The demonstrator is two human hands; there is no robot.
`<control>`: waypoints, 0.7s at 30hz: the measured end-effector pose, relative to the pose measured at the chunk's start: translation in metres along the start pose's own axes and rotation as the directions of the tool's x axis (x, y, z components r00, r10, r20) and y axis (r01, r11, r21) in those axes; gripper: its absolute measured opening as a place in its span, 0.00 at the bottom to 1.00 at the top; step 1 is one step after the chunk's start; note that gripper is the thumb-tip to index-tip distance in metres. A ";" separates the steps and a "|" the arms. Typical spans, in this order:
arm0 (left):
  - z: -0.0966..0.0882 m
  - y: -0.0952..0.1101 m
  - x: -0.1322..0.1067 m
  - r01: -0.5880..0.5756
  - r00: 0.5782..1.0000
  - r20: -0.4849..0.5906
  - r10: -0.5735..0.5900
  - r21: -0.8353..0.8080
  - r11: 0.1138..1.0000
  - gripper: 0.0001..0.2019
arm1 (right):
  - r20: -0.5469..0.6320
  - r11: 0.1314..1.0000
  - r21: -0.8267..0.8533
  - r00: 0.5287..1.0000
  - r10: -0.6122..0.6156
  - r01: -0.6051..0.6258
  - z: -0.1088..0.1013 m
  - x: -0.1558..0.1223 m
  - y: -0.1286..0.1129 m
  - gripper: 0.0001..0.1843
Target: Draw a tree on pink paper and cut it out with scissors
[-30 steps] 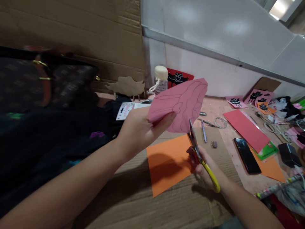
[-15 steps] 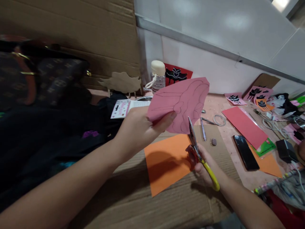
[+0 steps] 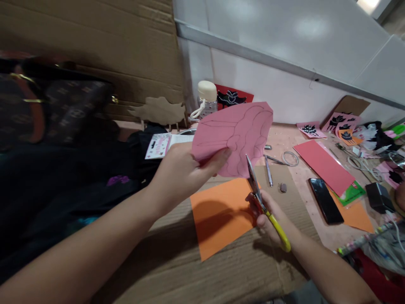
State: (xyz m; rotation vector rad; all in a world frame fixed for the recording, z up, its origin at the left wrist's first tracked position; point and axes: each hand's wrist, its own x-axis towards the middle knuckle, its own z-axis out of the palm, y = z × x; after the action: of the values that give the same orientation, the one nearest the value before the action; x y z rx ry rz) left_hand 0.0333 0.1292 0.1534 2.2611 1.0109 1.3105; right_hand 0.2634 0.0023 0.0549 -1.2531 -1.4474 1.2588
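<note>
My left hand (image 3: 193, 169) pinches a sheet of pink paper (image 3: 249, 122) with the thumb on top. Curvy outlines and long narrow shapes are drawn on the paper in dark line. Scissors (image 3: 255, 183) with a yellow handle are gripped in my right hand (image 3: 270, 215). Their blades point up at the lower right edge of the pink paper; one blade shows in front of it. Below both hands an orange sheet (image 3: 218, 219) lies on brown cardboard (image 3: 177, 270), partly in shadow.
To the right lie a pen (image 3: 268, 171), a black phone (image 3: 325, 201), a red-pink card (image 3: 324, 164) and a black box-shaped adapter (image 3: 379, 197). A bottle (image 3: 207, 99) stands at the back. Dark cloth (image 3: 79, 190) and a patterned bag (image 3: 76, 103) fill the left.
The whole view has shifted slightly, so most things sit a little further left. Both hands keep their hold on the pink paper and the scissors.
</note>
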 end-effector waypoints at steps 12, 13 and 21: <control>0.000 0.002 0.002 0.117 0.993 0.047 -0.112 -0.125 0.985 0.16 | -0.063 0.999 -0.037 0.998 0.019 -0.021 0.001 -0.001 -0.006 0.43; -0.001 0.002 0.002 0.123 0.992 0.058 -0.116 -0.126 0.984 0.16 | -0.065 0.999 -0.039 0.998 0.018 -0.021 0.001 -0.001 -0.006 0.43; -0.001 0.001 0.001 0.168 0.985 0.074 -0.159 -0.134 0.977 0.17 | -0.080 0.999 -0.046 0.997 -0.016 0.012 -0.001 0.000 0.000 0.43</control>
State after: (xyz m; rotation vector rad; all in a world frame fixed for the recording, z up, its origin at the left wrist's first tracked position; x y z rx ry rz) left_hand 0.0332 0.1290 0.1553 2.0555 1.0253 1.1951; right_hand 0.2645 0.0028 0.0553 -1.3069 -1.4316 1.1592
